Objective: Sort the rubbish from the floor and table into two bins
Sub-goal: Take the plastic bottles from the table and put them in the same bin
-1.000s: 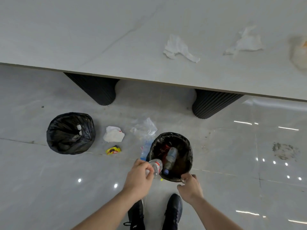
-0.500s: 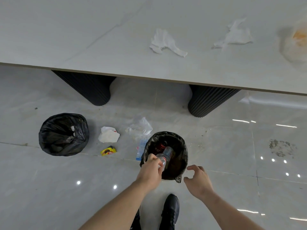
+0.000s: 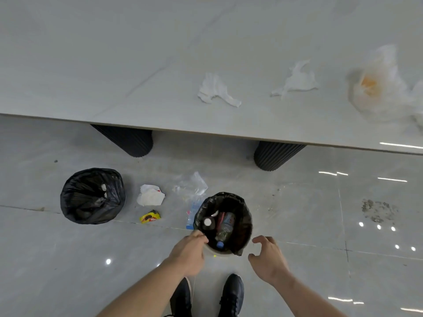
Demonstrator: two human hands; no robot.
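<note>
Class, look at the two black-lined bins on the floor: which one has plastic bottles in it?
The right-hand bin, just in front of the person's hands: plastic bottles lie inside it. The left-hand bin shows only crumpled black liner and small white scraps.

Clear plastic bottles [image 3: 225,227] lie in the black-lined round bin [image 3: 246,216] before me; another black-bagged bin [image 3: 91,195] stands left, crumpled white tissues [image 3: 217,91] on the pale tabletop [image 3: 114,65] behind.

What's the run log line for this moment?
left hand open, at near bin rim | right hand open, beside bin | bottles in bin | floor, table litter remains
</note>
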